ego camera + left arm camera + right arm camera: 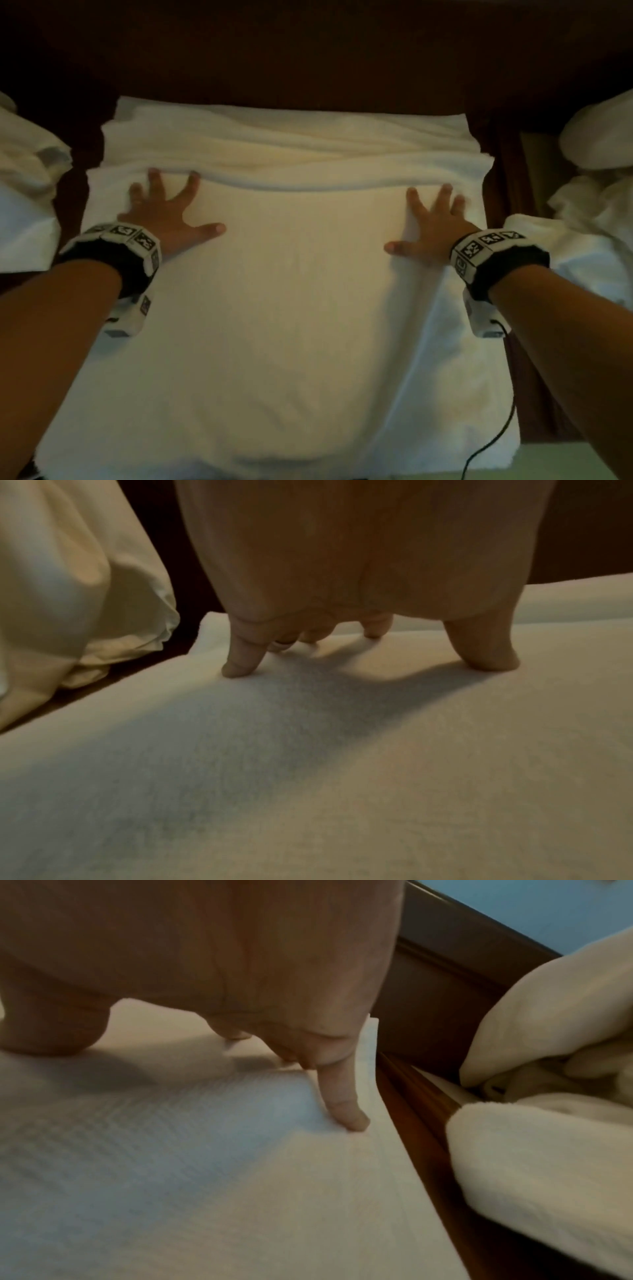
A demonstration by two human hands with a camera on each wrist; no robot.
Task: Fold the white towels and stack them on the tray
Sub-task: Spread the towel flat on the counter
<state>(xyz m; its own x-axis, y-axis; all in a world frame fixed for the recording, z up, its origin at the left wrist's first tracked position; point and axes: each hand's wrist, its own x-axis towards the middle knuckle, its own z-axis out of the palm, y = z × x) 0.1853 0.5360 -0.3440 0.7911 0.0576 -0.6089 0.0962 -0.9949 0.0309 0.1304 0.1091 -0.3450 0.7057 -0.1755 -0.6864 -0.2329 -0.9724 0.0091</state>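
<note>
A large white towel (294,291) lies spread before me, its far part doubled into thick layers (291,144). My left hand (168,209) presses flat on the towel's left side, fingers spread, just short of the folded ridge. My right hand (431,222) presses flat on the right side in the same way. In the left wrist view the left hand's fingertips (236,669) dent the towel (308,777). In the right wrist view the right hand's little finger (346,1112) pushes into the towel (171,1177) near its right edge. No tray is visible.
Crumpled white linen (27,192) lies at the left, and more loose white towels (596,212) are heaped at the right. Dark wood (308,61) shows beyond the towel and in the gap at its right (421,1110). A black cable (496,435) trails from my right wristband.
</note>
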